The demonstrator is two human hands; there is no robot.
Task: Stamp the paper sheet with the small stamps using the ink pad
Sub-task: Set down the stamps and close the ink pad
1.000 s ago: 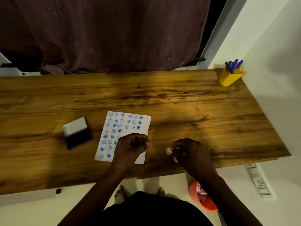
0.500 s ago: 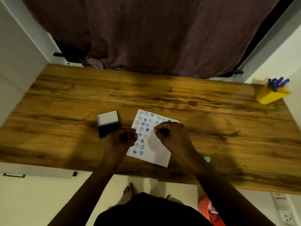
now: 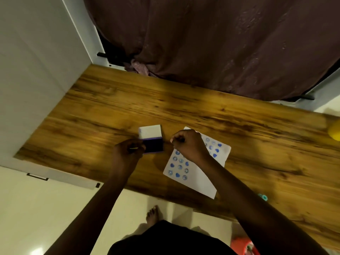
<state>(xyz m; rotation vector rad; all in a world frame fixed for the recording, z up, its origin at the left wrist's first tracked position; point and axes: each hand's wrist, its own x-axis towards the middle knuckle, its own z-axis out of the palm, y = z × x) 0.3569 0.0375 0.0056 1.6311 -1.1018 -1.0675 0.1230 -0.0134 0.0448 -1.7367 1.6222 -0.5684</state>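
The white paper sheet lies on the wooden desk, with several blue stamp marks on its left half. Left of it sits the open ink pad, its white lid folded back. My right hand hovers over the sheet's top left corner, just right of the pad. Its fingers are pinched shut, and the small stamp in them is hidden. My left hand is curled against the pad's left edge, with a sliver of a small yellow stamp showing between its fingers.
A teal stamp lies near the desk's front edge, right of my right arm. A yellow cup stands at the right edge of the view. A curtain hangs behind the desk and a white wall borders it on the left. A red bin sits on the floor.
The camera has swung left. My right hand went from the desk's front edge across the sheet toward the ink pad. My left hand left the sheet and reached the pad's left edge.
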